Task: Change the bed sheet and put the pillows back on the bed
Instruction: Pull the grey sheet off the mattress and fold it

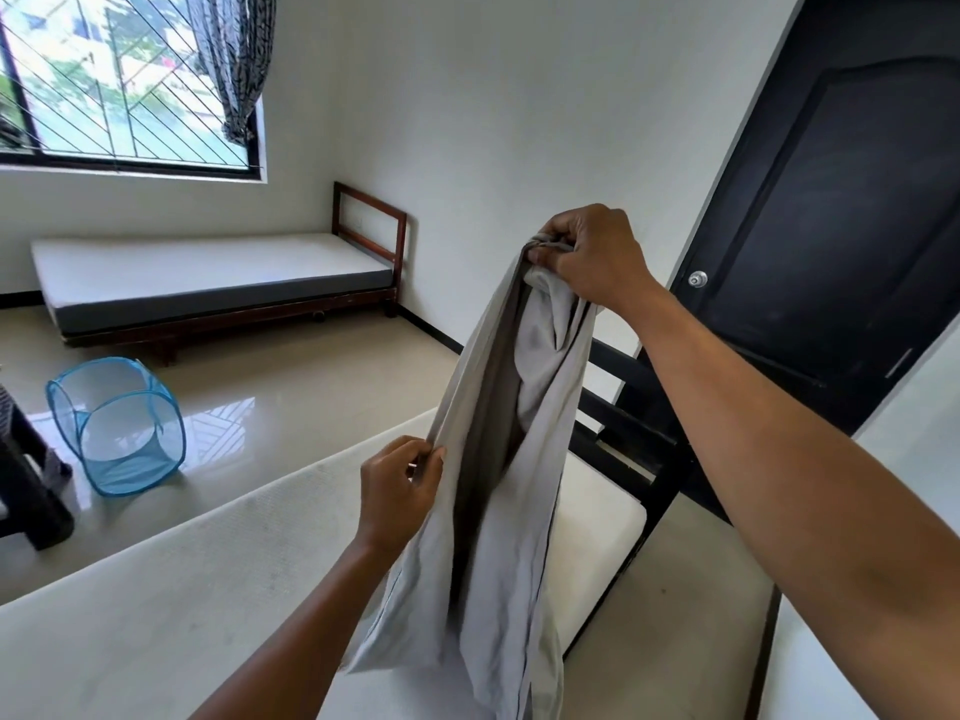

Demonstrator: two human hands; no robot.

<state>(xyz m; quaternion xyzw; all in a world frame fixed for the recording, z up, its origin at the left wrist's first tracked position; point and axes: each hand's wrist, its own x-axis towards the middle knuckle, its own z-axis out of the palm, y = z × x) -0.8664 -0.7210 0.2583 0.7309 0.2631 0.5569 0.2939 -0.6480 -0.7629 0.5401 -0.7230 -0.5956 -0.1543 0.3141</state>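
Head view: pale grey dark-edged bed linen [498,511] hung bunched over bare white mattress [156,615].
Right hand [587,257] gripped its top, left hand [400,485] pinched one edge; tracing that hem to a corner seemed best.

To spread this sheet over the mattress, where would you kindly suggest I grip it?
Probably its left edge, from the left, where the left hand pinches it: the right hand bunches the top, so the sheet hangs folded and that edge runs free.
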